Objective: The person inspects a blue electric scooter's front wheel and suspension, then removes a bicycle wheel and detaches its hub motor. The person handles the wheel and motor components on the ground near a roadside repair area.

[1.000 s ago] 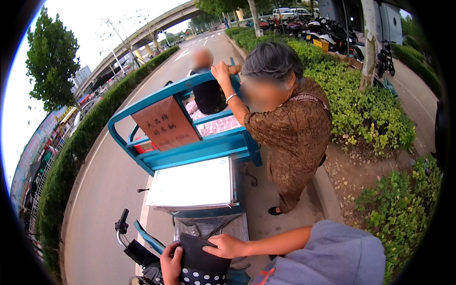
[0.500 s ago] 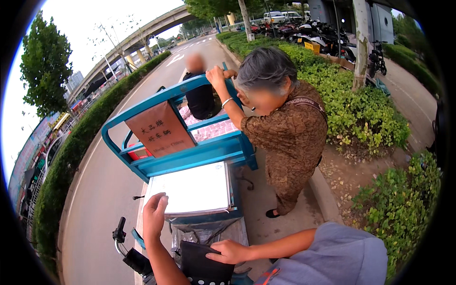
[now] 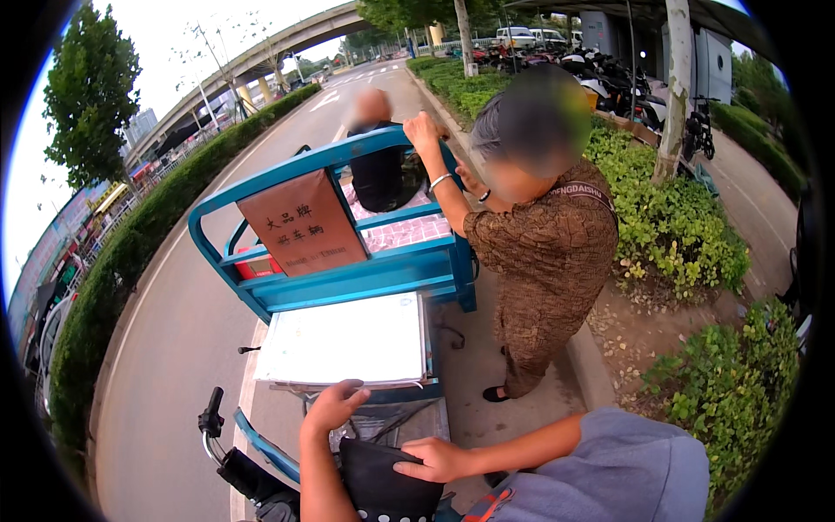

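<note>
My left hand (image 3: 339, 402) is raised just below the front edge of the white board (image 3: 339, 339) on the blue tricycle, its fingers loosely bent and apart, holding nothing visible. At the bottom centre, my right hand (image 3: 430, 458) grips the top of a black bag with white dots (image 3: 383, 487). Left of them is a black handlebar grip (image 3: 239, 474) with a control lever and switch above it.
A person in brown patterned clothes (image 3: 548, 261) stands at the right, holding the blue railing (image 3: 361, 148). Another person in black (image 3: 374, 174) sits on pink padding beyond it. A kerb (image 3: 587, 370), bushes (image 3: 678, 248) and parked scooters (image 3: 609, 78) line the right side.
My left hand left the bag, rose to the board, then dropped slightly and moved right. My right hand still holds the bag. The standing person's head has shifted right.
</note>
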